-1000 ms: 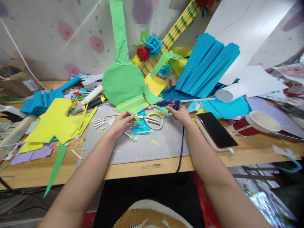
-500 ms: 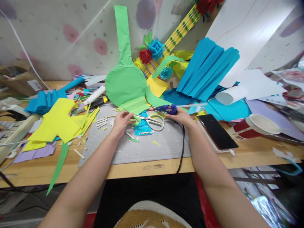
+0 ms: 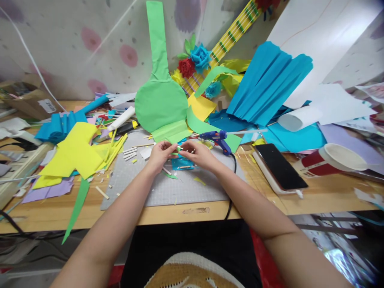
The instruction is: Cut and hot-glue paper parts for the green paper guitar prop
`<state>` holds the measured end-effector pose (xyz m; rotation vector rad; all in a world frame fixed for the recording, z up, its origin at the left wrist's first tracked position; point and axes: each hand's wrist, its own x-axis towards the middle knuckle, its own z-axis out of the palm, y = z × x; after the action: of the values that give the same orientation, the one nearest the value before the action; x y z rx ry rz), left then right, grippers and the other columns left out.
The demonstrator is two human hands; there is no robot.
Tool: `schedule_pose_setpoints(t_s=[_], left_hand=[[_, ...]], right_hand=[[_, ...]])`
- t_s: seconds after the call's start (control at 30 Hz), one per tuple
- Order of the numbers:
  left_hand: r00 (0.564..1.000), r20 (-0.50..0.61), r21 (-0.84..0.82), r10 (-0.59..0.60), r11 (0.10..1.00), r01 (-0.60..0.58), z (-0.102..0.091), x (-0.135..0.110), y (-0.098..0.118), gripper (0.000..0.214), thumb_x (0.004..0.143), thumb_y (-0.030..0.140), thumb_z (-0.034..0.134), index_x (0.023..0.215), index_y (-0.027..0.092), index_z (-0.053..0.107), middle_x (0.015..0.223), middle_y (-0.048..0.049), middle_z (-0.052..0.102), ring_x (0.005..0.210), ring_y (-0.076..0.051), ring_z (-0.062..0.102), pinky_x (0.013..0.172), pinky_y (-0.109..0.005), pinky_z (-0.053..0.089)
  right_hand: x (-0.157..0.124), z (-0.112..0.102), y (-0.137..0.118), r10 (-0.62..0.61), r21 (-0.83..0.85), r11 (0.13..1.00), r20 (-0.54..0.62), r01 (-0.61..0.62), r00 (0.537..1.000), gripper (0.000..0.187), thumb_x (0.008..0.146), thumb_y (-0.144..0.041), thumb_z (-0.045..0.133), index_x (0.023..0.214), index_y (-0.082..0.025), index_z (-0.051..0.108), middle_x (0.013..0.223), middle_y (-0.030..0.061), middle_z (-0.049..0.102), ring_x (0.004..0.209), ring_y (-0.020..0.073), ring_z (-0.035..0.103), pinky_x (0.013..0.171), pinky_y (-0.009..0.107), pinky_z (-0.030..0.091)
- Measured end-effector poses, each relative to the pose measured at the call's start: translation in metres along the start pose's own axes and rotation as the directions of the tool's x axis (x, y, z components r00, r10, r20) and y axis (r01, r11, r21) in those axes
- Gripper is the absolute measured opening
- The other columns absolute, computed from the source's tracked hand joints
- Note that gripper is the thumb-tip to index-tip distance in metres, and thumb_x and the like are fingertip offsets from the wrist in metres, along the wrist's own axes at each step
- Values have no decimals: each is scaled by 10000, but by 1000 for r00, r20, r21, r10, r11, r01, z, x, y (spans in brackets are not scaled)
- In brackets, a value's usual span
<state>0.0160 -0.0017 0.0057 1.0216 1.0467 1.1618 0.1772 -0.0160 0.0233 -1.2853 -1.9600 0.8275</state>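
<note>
Over the middle of the grey cutting mat (image 3: 180,194), my two hands meet fingertip to fingertip. My left hand (image 3: 161,157) is closed in a pinch on a small green paper piece (image 3: 175,152). Just to its right, my right hand (image 3: 200,155) has its fingers closed at the same spot; a tiny white bit shows between the hands, but I cannot make out what the right fingers grip. Beneath them lies a blue paper scrap (image 3: 182,163). A blue glue gun (image 3: 218,140) rests behind my right hand. The scissors are mostly hidden by that hand.
A green paper-covered round shape with a neck (image 3: 162,104) leans at the back beside a yellow paper guitar (image 3: 231,38). Yellow paper (image 3: 73,150) lies left. A phone (image 3: 280,166) and a paper cup (image 3: 328,160) stand right. The glue gun's black cord (image 3: 235,168) runs off the front edge.
My right hand has let go of the glue gun, which now lies on the table, and has moved left to meet my left hand. The view has shifted slightly.
</note>
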Motion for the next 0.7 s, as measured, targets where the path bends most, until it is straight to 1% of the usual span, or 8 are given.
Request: schedule_pose_setpoints(t_s=[0.07,0.13,0.2,0.3,0.4,0.57,0.63,0.7], left_hand=[[1000,19,7,-13,1000,13,3,-2,0,381,509,355,761,634,135,477,515,49,521,491,-77,547,502,-224,520],[999,24,3,-30,1000,30,5,-4,2,408,496,356,767,660,141,462,531,53,523,500,-85,560,496,-230,520],[999,8,-6,-39,999,39,7,-5,3,461,477,356,775,711,156,433,579,55,541,534,-103,588,481,-234,516],[1000,-19,39,-22,999,23,9,-6,2,542,436,336,793,758,173,389,625,60,558,544,-108,595,449,-210,489],[999,-54,98,6,995,-1,10,-5,-1,567,423,317,798,781,176,382,611,53,576,513,-104,583,446,-203,469],[990,-144,42,13,999,-7,8,-3,3,569,410,259,793,791,177,378,599,29,611,540,-141,612,476,-230,473],[986,-167,23,20,1000,-16,6,-3,6,556,415,248,787,787,175,380,609,16,621,564,-157,627,492,-239,478],[984,-175,19,31,999,-28,5,-3,8,548,421,243,785,783,175,379,608,16,622,573,-161,633,508,-248,484]], right_hand=[[3,11,2,24,-13,1000,-1,-24,1000,224,743,-388,564,784,-167,576,676,-3,590,577,90,473,545,220,338],[2,13,4,54,-29,998,-1,-54,999,208,748,-365,556,703,-162,567,588,-18,552,523,81,436,509,216,307],[1,11,6,79,-38,996,-9,-79,997,215,750,-362,550,674,-161,563,552,-23,533,500,78,419,494,214,290],[1,10,7,98,-48,994,-11,-98,995,160,736,-310,557,692,-158,576,570,-20,548,508,78,429,500,209,296],[3,12,9,78,-48,996,-6,-78,997,111,724,-264,560,735,-159,594,591,-22,556,530,80,444,517,205,314],[0,8,17,39,-33,999,2,-39,999,103,713,-264,581,739,-166,598,625,-16,580,561,85,481,542,208,348],[-2,3,21,54,-12,998,9,-54,999,69,701,-232,584,724,-168,599,647,-10,596,585,91,509,554,210,367],[-4,-1,23,87,55,995,25,-88,996,91,682,-236,602,742,-168,602,670,0,610,604,101,535,556,213,388]])
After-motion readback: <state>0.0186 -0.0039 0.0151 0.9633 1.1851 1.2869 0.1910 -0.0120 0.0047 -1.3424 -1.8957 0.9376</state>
